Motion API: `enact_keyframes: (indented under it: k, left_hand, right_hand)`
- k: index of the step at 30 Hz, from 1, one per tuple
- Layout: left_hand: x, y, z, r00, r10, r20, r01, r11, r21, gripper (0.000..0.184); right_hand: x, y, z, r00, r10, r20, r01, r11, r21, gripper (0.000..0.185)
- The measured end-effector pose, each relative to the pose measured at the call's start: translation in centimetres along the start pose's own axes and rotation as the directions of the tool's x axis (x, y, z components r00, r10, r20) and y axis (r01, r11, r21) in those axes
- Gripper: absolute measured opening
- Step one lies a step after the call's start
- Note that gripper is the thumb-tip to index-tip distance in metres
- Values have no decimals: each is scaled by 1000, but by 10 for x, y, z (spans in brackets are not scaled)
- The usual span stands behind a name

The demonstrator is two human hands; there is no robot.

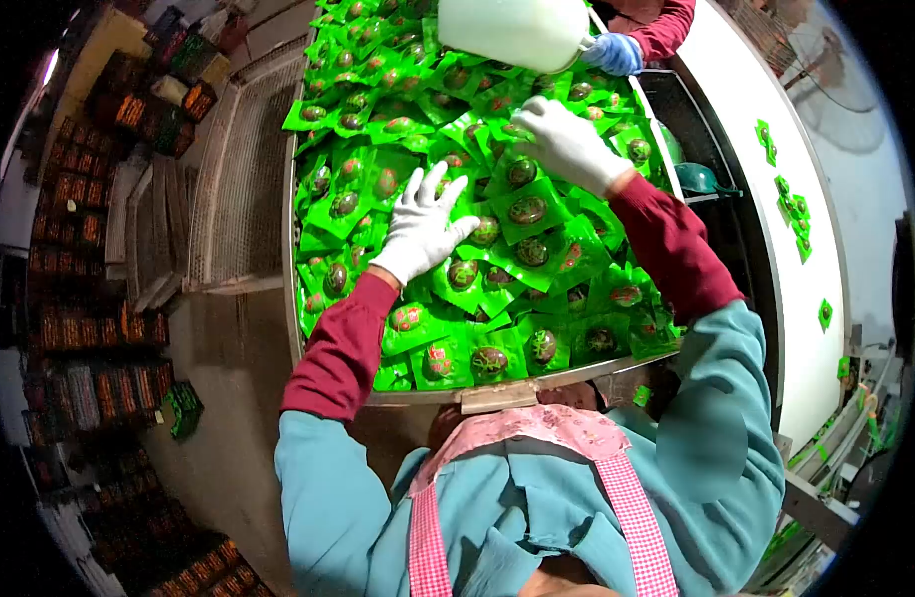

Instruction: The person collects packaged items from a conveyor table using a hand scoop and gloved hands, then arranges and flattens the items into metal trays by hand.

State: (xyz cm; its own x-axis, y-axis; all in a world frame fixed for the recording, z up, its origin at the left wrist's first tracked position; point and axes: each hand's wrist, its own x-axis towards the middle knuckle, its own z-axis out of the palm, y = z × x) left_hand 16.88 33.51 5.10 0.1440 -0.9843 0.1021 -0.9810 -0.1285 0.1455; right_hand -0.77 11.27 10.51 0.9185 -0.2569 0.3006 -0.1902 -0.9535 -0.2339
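Green plastic packets (527, 210), each showing a dark, egg-shaped oval, cover a metal-edged tray table (398, 396) in front of me. My left hand (421, 227), in a white glove, lies over the packets with its fingers spread, holding nothing. Farther forward and to the right, my white-gloved right hand (569, 144) reaches down among the packets with bent fingers close together. Its fingertips are partly hidden, so what they grip cannot be made out. Beyond it, another person's blue-gloved hand (614, 54) is at the handle of a whitish plastic scoop-like container (512, 30) above the packets.
To the right runs a long white surface (766, 269) with several green packets (796, 211) on it. A dark green container (701, 179) sits in a gap beside the tray. Stacked crates (104, 328) line the left, near a mesh rack (244, 179). A fan (825, 65) stands at upper right.
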Motion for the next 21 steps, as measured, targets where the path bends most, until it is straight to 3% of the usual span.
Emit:
enact_keyframes:
  k: [3,5,7,8,9,10,11,13,15,17,18,21]
  left_hand:
    - [3,-9,-17,991,36,128,-4,971,-240,68]
    - [5,-35,-12,991,130,36,-94,856,-509,68]
    - [-12,-8,-48,996,90,24,-78,940,-332,68]
    - [-23,4,-58,983,185,-16,-184,957,-226,67]
    - [-36,14,-57,959,279,-45,-282,946,-160,66]
    - [-46,24,-64,951,295,94,-280,949,-147,67]
    - [-57,34,-69,926,299,232,-274,952,-137,68]
    - [-79,44,-43,956,283,78,-286,957,39,73]
    - [-79,45,-37,962,255,99,-258,966,17,73]
    - [-77,45,-37,961,267,75,-268,963,16,70]
    - [-76,44,-38,966,250,67,-252,967,23,70]
    - [-78,48,-37,917,384,-109,-384,923,24,45]
  right_hand:
    - [-33,-46,-4,909,-220,353,209,975,70,40]
    - [-52,-53,14,956,-134,262,124,991,53,43]
    - [-54,-58,13,972,1,236,20,996,-90,40]
    - [-59,-59,14,972,9,237,12,996,-88,40]
    - [-62,-57,16,994,9,107,-3,999,-53,36]
    - [-61,-54,15,999,10,-34,-11,1000,-26,33]
    - [-58,-52,0,994,98,-58,-101,993,-56,30]
    - [-57,-33,-12,959,125,-253,-156,982,-108,29]
    - [-63,-22,-9,965,121,-233,-156,978,-139,33]
    - [-69,-10,14,1000,25,-15,-29,952,-304,43]
    - [-69,-7,16,1000,28,6,-25,954,-297,49]
    - [-68,-8,12,999,8,49,7,955,-298,47]
